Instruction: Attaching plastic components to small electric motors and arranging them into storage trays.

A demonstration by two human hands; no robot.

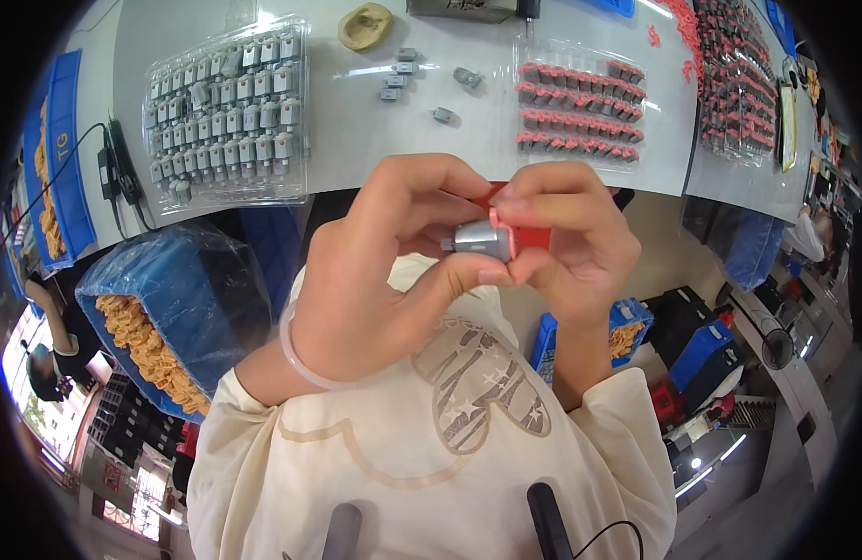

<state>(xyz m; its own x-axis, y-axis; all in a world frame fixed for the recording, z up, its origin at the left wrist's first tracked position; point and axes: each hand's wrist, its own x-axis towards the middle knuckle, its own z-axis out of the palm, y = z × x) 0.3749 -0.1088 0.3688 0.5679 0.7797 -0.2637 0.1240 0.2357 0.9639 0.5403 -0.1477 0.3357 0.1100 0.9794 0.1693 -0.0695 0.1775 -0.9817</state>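
At centre, left hand (375, 271) & right hand (566, 247) both pinch a small motor (479, 239) w/ red cap (529, 238). Tray of grey motors (227, 112) at 11 o'clock, tray of red-capped ones (580, 107) at 1.

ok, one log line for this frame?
left hand: holds small metal motor | right hand: holds red cap against motor | trays on table

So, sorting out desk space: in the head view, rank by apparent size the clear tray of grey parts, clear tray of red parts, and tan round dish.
1. Clear tray of grey parts
2. Clear tray of red parts
3. Tan round dish
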